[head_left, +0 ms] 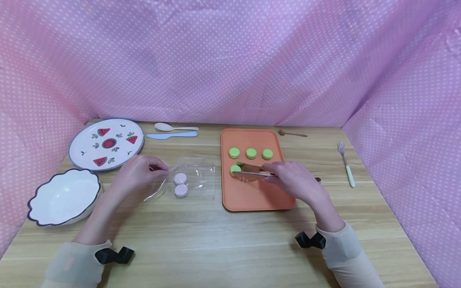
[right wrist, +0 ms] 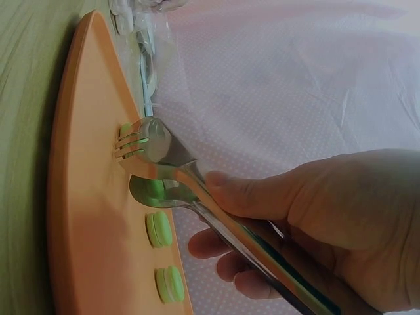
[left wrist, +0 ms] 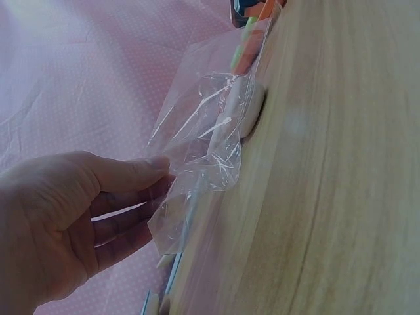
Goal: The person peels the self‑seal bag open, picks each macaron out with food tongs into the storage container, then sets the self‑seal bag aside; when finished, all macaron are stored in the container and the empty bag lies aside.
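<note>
My left hand (head_left: 142, 172) pinches the edge of a clear plastic bag (left wrist: 197, 125) between thumb and fingers. Two pale lilac macarons (head_left: 181, 190) lie in the bag, one behind the other. In my right hand (head_left: 293, 178) are metal serving tongs (right wrist: 233, 226) with a fork end and a spoon end. Their tips lie at a green macaron (head_left: 235, 169) on the orange tray (head_left: 252, 200); how firmly they clasp it I cannot tell. Several green macarons (head_left: 251, 153) form a row farther back on the tray.
At the left stand a watermelon-patterned plate (head_left: 86, 148) and a scalloped white bowl (head_left: 65, 196). A white spoon (head_left: 163, 127) and a blue knife (head_left: 173, 135) lie along the back. Right of the tray are a small brown spoon (head_left: 291, 134) and a green-handled fork (head_left: 349, 176).
</note>
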### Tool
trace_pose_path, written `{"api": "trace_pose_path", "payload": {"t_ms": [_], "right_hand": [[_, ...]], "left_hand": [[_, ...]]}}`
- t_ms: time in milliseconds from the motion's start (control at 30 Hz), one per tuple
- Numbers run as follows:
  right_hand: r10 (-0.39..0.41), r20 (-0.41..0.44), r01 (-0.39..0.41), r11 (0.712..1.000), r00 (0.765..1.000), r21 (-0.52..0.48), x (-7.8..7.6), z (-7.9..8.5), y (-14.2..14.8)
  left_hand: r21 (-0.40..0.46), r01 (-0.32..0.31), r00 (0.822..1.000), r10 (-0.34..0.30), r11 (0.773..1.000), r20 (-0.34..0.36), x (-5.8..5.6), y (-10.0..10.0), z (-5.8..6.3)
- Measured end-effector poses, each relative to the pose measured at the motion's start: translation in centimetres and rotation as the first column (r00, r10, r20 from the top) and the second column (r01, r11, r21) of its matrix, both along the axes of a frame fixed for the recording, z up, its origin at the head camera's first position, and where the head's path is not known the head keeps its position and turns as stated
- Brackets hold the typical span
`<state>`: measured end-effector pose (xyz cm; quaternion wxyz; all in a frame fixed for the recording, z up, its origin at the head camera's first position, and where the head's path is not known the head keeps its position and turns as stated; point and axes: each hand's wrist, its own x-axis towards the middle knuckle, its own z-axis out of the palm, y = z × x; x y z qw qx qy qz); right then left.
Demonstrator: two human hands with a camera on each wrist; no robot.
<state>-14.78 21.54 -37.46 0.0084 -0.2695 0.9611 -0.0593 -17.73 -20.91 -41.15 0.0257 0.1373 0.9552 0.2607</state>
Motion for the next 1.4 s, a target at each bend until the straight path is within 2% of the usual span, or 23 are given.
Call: {"api": "trace_pose_path", "payload": {"t_ms": [200,467,767,1233,1400], "right_hand": [[-0.002,-0.002,0.002,1.0,1.0,0.004,0.07,0.06,-0.01],[-0.003,0.009,0.003,1.0,1.0,-0.002,0.16,0.19,0.0],[-0.008,0.005,0.008,1.0,1.0,0.004,0.18,0.08,0.06],[0.006,0.01,-0.005,1.0,1.0,-0.022,0.05,0.3,0.51],[-0.007,-0.002,0.007,0.999,1.0,-0.052,0.14,0.75,0.74]], "left_hand": [[-0.003,0.018,1.0,-0.018,1.0,-0.002,-0.04,-0.05,0.08],[-0.008,-0.001,1.0,0.001,1.0,-0.008,0.02,0.02,0.1],[-0.011,0.005,1.0,-0.005,1.0,-0.001,0.01,0.04,0.09],[-0.01,-0.011,1.0,0.011,1.0,0.009,-0.01,-0.03,0.0],[-0.016,0.008,1.0,-0.008,1.0,-0.002,-0.08,-0.14,-0.03]]}}
